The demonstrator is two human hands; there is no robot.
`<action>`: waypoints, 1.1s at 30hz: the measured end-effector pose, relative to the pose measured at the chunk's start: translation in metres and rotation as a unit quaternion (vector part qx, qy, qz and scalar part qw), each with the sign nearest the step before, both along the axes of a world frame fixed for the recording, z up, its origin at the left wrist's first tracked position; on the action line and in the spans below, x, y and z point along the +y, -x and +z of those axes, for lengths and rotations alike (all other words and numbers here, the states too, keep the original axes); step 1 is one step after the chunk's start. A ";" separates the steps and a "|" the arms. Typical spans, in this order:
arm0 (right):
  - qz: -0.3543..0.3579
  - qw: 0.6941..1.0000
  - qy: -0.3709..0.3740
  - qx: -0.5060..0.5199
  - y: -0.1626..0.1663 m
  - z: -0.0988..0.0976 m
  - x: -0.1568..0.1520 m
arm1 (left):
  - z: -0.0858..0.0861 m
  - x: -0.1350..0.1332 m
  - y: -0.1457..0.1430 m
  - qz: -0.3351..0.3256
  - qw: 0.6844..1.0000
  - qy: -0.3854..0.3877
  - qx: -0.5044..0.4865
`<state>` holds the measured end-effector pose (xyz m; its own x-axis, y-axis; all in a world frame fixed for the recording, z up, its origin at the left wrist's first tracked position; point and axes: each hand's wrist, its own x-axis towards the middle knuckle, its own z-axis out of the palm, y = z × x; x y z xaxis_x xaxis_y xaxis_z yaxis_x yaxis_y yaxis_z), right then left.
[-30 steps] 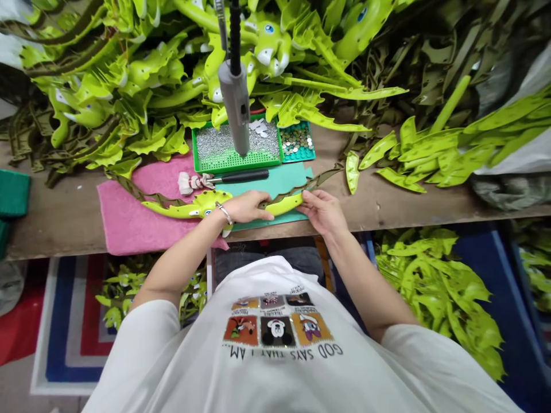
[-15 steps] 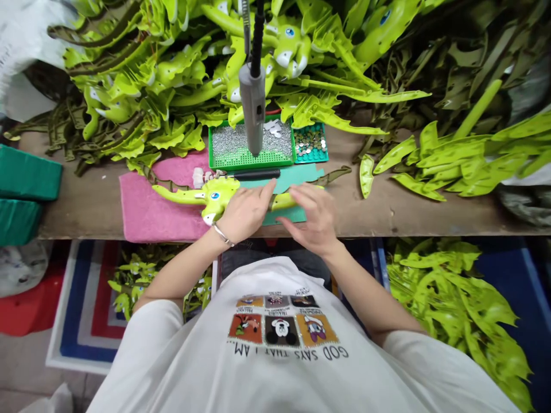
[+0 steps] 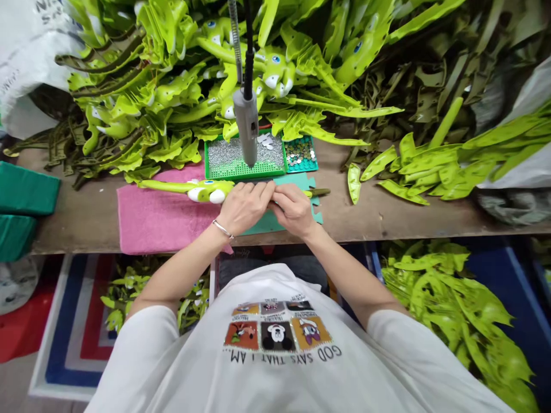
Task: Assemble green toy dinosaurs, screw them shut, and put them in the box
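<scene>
A lime-green plastic toy animal [image 3: 200, 191] with blue eyes, white patches and a long thin end to the left is held level just over the bench. My left hand [image 3: 244, 207], with a silver bangle at its wrist, is wrapped over the toy's middle. Close beside it, my right hand [image 3: 295, 212] grips the same toy, thumb and fingers pressed together. A dark olive tip [image 3: 321, 192] sticks out to the right of that hand. What lies under the fingers is hidden. Beneath are a pink cloth [image 3: 159, 221] and a turquoise foam mat [image 3: 258, 225].
A grey electric screwdriver [image 3: 247, 126] hangs in front of my hands. Behind stand a green tray of small screws [image 3: 224, 152] and a teal tray of metal discs [image 3: 301, 155]. Green toy parts [image 3: 159, 86] are heaped at the back; loose green pieces [image 3: 434, 166] lie right.
The toy has been tilted from lying face up to standing more on its edge. My right hand, spread before, has closed on it beside my left. The view has shifted slightly.
</scene>
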<state>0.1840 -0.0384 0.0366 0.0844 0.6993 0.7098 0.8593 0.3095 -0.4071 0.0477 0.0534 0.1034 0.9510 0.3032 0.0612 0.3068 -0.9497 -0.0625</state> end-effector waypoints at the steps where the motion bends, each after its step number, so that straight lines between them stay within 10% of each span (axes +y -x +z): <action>1: 0.004 1.000 0.012 0.000 0.000 0.000 0.000 | -0.002 0.001 0.001 -0.005 1.000 -0.004 -0.006; 10: -0.023 0.996 0.079 0.028 -0.052 -0.010 -0.033 | 0.001 -0.006 0.007 0.012 0.999 -0.040 -0.002; 21: -0.080 0.992 0.102 -0.009 -0.070 -0.033 -0.047 | -0.031 -0.038 -0.053 -0.017 1.000 -0.011 -0.022; 33: -0.074 0.988 0.091 -0.096 -0.065 -0.043 -0.061 | -0.037 -0.053 -0.001 0.031 0.998 0.032 -0.038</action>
